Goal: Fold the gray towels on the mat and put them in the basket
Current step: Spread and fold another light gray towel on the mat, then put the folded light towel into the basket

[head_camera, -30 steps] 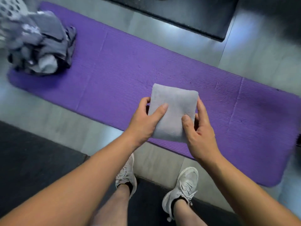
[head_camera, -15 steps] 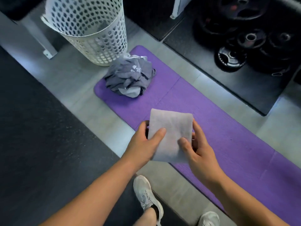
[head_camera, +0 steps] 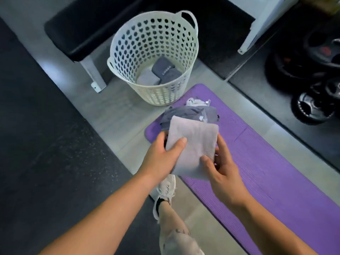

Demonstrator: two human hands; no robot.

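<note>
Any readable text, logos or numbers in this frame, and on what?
None reads clearly.
Dark folded towel in the basket: short pale print, too blurred to read.
Towel pile on the mat: small pale mark, unreadable.
Weight plates: red marking, blurred.

Both bare forearms reach forward and inward from the lower corners, the left grip (head_camera: 161, 159) pinching the towel (head_camera: 195, 142) with thumb on top and fingers behind, the right grip (head_camera: 223, 173) clasping the opposite edge likewise (thumb over, fingers curled behind), wrists near together.
</note>
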